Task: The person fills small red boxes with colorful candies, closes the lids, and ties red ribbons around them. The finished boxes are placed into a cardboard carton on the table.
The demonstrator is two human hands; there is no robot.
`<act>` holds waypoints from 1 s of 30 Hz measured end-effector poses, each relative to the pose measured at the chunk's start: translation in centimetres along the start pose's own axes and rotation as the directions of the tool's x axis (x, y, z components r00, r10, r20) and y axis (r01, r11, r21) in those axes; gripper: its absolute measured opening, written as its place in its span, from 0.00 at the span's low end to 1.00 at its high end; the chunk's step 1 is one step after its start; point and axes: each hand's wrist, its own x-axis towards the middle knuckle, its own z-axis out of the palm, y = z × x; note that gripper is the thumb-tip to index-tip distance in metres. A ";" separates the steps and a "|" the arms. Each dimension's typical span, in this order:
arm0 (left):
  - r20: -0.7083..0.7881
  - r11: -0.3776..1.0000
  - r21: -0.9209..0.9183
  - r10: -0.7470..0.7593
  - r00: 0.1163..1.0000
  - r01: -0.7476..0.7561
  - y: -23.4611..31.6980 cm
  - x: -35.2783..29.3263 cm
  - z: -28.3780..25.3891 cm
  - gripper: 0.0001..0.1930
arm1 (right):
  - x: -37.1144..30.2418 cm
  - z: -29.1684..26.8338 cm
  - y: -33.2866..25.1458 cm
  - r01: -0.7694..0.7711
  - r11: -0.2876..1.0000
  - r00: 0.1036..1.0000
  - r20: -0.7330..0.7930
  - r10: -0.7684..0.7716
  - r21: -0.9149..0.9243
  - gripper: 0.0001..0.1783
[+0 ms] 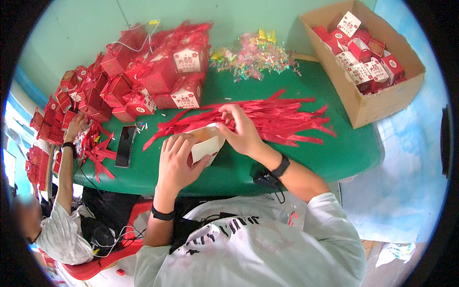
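Note:
A small paper gift box [206,149], pale inside with a bit of red showing on its outside, is held above the near edge of the green table. Its top gapes and the flaps stand up. My left hand [178,160] wraps round the box's left side, thumb across the near face. At the far right corner, my right hand [239,131] has its thumb against the rim and its fingers curled above. Just beyond both hands lies a bundle of red ribbons [282,119] spread flat on the table.
Finished-looking red gift boxes [158,71] are heaped at the back left. Wrapped candies [256,55] lie in a pile at the back. A cardboard carton [387,107] of boxes stands right. A phone [125,146] rests left, beside a co-worker's hand [74,125].

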 end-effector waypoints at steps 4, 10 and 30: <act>-0.045 0.999 -0.042 -0.024 0.999 0.022 -0.6 -0.6 -0.1 0.24 | -0.7 -4.5 -9.3 -0.068 0.865 0.976 0.212 -0.045 0.497 0.08; -0.068 0.997 -0.069 -0.041 0.997 0.036 -0.7 -1.8 -0.6 0.23 | -3.3 -7.3 -21.2 -0.102 0.021 0.857 0.098 -0.507 0.995 0.14; -0.058 0.993 -0.092 -0.073 0.996 0.068 -2.0 -2.6 -1.1 0.24 | -3.2 -8.4 -22.0 -0.337 0.092 0.624 0.296 -0.723 0.937 0.17</act>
